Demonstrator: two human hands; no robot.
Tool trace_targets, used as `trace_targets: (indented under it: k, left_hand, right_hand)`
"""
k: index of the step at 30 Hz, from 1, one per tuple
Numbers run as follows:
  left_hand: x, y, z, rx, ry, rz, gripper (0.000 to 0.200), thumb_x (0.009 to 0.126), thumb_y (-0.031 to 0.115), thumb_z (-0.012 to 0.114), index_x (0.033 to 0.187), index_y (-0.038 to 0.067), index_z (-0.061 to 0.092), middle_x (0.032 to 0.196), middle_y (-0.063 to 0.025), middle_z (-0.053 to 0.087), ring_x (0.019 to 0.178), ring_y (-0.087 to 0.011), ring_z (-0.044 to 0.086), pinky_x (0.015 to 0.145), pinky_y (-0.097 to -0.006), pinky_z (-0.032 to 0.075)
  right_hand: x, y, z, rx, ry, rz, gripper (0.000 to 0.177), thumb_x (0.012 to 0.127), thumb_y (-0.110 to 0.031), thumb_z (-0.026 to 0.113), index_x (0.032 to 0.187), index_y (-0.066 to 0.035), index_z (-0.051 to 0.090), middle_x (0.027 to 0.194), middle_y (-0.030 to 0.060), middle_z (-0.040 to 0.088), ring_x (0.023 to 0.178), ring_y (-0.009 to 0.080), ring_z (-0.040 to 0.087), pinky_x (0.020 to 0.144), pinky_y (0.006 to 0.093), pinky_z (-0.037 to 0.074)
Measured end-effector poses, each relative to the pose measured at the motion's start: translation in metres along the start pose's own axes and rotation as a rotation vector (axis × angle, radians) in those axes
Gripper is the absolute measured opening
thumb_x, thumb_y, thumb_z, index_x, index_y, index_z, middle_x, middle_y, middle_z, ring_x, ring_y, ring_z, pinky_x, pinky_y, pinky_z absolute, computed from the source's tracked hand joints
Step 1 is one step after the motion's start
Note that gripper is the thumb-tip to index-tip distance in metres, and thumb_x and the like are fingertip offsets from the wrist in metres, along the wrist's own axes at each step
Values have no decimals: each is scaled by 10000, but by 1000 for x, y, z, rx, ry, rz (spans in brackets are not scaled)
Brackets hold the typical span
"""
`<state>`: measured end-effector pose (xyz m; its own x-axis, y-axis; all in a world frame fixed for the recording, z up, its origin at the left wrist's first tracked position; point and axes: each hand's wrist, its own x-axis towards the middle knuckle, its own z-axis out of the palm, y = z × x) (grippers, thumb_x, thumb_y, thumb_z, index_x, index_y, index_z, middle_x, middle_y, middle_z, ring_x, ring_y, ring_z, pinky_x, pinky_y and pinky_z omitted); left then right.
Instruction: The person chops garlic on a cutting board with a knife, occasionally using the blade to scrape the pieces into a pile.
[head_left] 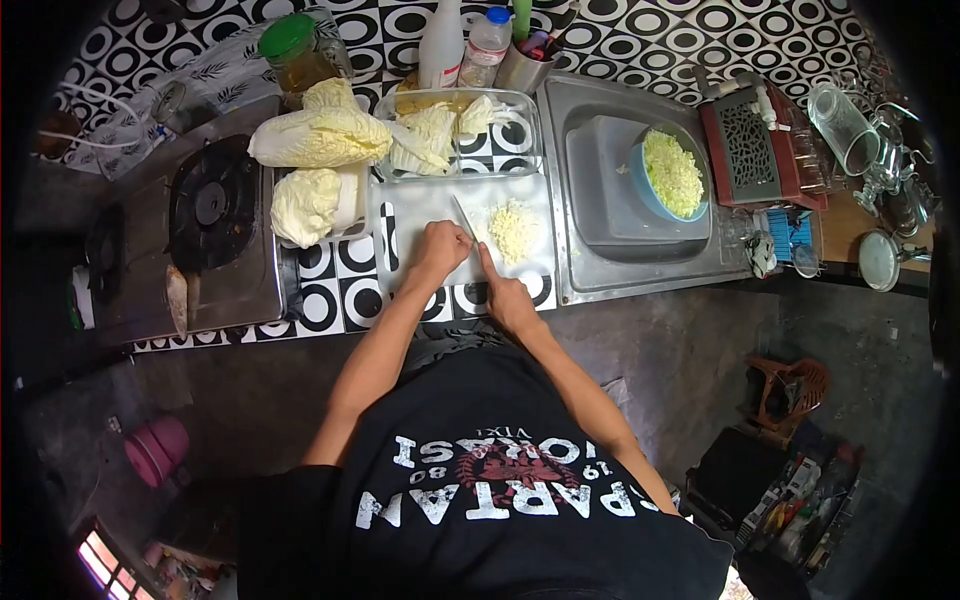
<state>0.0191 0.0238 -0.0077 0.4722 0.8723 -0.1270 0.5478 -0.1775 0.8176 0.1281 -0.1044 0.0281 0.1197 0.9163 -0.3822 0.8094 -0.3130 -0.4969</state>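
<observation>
On a translucent white cutting board [420, 206] my right hand [510, 300] grips a knife [463, 215], its blade pointing away from me and slightly left. My left hand [445, 250] is curled beside the blade near the handle, fingertips pressed down; whatever they pinch is hidden. Right of the blade lies a pile of finely chopped pale vegetable [514, 230]. Behind the board, a clear rectangular container [535, 140] holds cut napa cabbage pieces [425, 135].
To the left are a napa cabbage [320, 138], a pale cabbage chunk [305, 205] and a gas stove [235, 275]. Bottles [487, 50] stand behind. On the right, a steel sink [580, 270] holds a blue bowl [645, 185] of shredded cabbage [673, 172]; glassware [845, 130] stands beyond.
</observation>
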Motion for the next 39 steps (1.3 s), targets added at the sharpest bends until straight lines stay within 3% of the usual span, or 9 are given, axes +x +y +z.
trace_targets:
  k: [5, 7, 14, 22, 30, 32, 34, 37, 39]
  left_hand:
    - [-9, 1, 0, 70, 14, 33, 115, 670, 66, 576, 691, 54, 689, 728, -203, 623, 673, -378, 612, 633, -401, 505]
    - [-15, 5, -1, 103, 35, 50, 108, 694, 71, 598, 742, 70, 695, 813, -151, 631, 745, -334, 617, 679, -399, 492]
    - [-21, -3, 6, 47, 64, 94, 85, 748, 100, 620, 760, 42, 681, 811, -132, 623, 789, -326, 601, 723, -409, 476]
    - [-24, -12, 11, 91, 115, 229, 106, 771, 124, 611, 753, 45, 679, 768, -118, 604, 774, -318, 583, 720, -403, 471]
    - [-22, -12, 8, 38, 112, 224, 132, 777, 132, 595, 727, 35, 669, 776, -123, 605, 782, -321, 579, 723, -408, 472]
    - [-24, -13, 11, 38, 87, 235, 153, 783, 135, 586, 710, 24, 662, 779, -123, 606, 789, -322, 577, 740, -410, 471]
    - [-22, -14, 9, 75, 88, 278, 152, 784, 134, 586, 718, 25, 668, 780, -122, 608, 795, -314, 578, 748, -404, 470]
    - [-22, -15, 10, 66, 124, 285, 110, 764, 122, 605, 762, 44, 682, 778, -118, 609, 771, -312, 582, 701, -397, 478]
    - [-22, -16, 10, 59, 118, 279, 111, 765, 120, 603, 762, 42, 681, 780, -118, 610, 772, -312, 582, 701, -397, 478]
  right_hand:
    - [11, -6, -16, 19, 36, -54, 857, 721, 24, 502, 1446, -191, 98, 643, 283, 569, 621, 445, 576, 639, 511, 467]
    - [4, -12, -25, 52, 34, -71, 825, 752, 12, 490, 1446, -182, 89, 647, 285, 569, 622, 446, 575, 635, 512, 465]
    - [3, 8, 13, 48, 74, -24, 800, 772, -1, 487, 1446, -168, 89, 651, 281, 573, 616, 457, 569, 622, 527, 451]
    - [6, -6, -24, 89, 58, -79, 852, 729, 5, 501, 1446, -196, 86, 669, 287, 580, 643, 467, 573, 641, 538, 456]
    - [11, -7, 5, 115, 126, -43, 795, 774, 6, 471, 1445, -160, 76, 647, 283, 567, 600, 463, 560, 586, 530, 438]
    - [16, -7, -7, 77, 104, -59, 777, 777, 7, 467, 1442, -153, 97, 663, 286, 571, 608, 463, 561, 594, 530, 435]
    - [14, -14, -18, 120, 80, -49, 874, 706, 34, 509, 1443, -179, 91, 701, 263, 594, 669, 456, 579, 681, 506, 464]
    - [6, -15, -12, 88, 92, -72, 866, 697, 39, 508, 1441, -158, 110, 694, 250, 596, 662, 447, 582, 664, 505, 467]
    - [4, -11, 6, 125, 157, -77, 792, 754, 6, 471, 1441, -150, 110, 660, 271, 576, 604, 463, 563, 590, 541, 433]
